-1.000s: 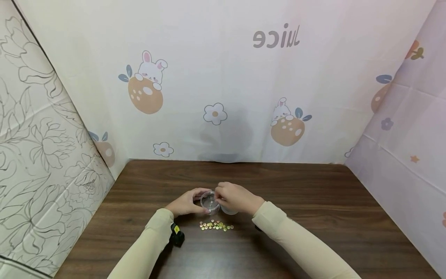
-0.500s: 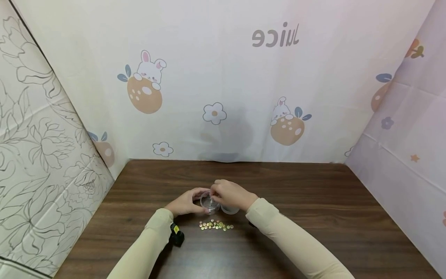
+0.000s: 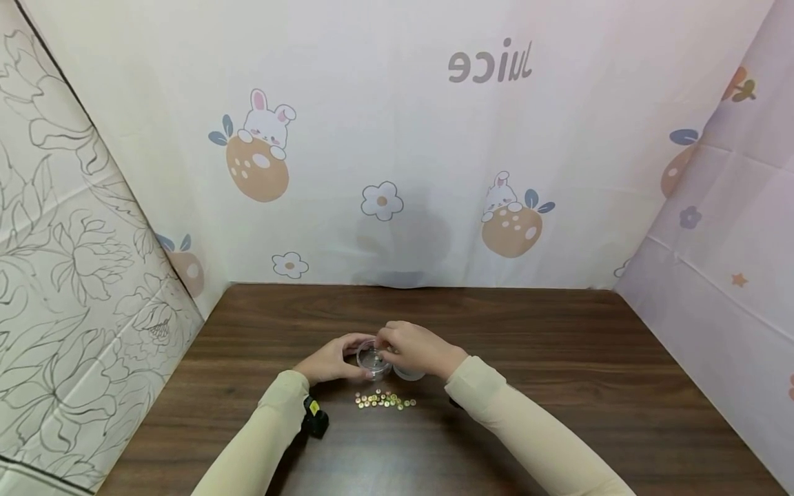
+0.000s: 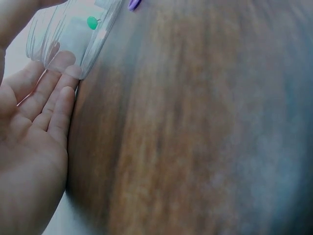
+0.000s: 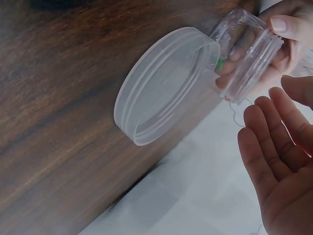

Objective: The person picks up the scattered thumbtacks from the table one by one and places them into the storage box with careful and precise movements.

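Observation:
My left hand [image 3: 335, 362] grips a clear plastic jar [image 3: 366, 368] round its side, thumb on the near side. The jar stands upright with its mouth up. A small green piece [image 4: 92, 22] shows through its wall in the left wrist view. Over the jar's rim hovers my right hand [image 3: 418, 348]. In the right wrist view its fingers [image 5: 266, 152] are loosely bent, and nothing shows between thumb and fingertips. A translucent round lid [image 5: 166, 88] lies on the table beside the jar, partly under the right hand in the head view.
Several small gold-looking round pieces [image 3: 384, 400] lie in a loose band on the brown wooden table [image 3: 397, 455], nearer me than the jar. A purple piece [image 4: 133, 4] shows at the left wrist view's top edge. Printed curtains [image 3: 335, 234] stand behind and at both sides.
My right hand has moved left over the jar's mouth, then slightly back right. The left hand and jar have stayed in place. The gold-looking pieces look unchanged.

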Available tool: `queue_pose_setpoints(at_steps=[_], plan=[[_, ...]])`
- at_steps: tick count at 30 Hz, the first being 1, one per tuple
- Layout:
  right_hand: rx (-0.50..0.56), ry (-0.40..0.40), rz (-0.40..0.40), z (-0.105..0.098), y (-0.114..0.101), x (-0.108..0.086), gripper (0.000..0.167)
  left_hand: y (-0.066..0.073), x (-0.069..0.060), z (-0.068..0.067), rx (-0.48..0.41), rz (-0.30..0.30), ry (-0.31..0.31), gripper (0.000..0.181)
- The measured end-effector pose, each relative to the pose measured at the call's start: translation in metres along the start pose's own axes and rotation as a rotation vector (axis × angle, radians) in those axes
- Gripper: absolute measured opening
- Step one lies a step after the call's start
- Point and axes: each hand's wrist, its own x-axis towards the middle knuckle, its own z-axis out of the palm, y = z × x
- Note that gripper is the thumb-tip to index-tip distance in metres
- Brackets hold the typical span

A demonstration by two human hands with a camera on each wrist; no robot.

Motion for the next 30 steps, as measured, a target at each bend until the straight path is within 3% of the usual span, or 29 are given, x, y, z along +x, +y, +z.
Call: queue_pose_setpoints(at_steps=[7, 15, 30], plan=[[0.033, 0.065, -0.018, -0.002, -0.005, -0.011, 0.009, 0.000, -0.001, 0.001, -0.002, 0.000, 0.006, 0.071], [0.063, 0.077, 0.001, 0.006, -0.006, -0.028, 0.006, 0.001, 0.000, 0.001, 0.009, 0.013, 0.005, 0.071], [0.009, -0.049, -0.022, 0.013, -0.008, -0.057, 0.006, -0.004, 0.001, 0.000, 0.007, 0.041, 0.008, 0.072]])
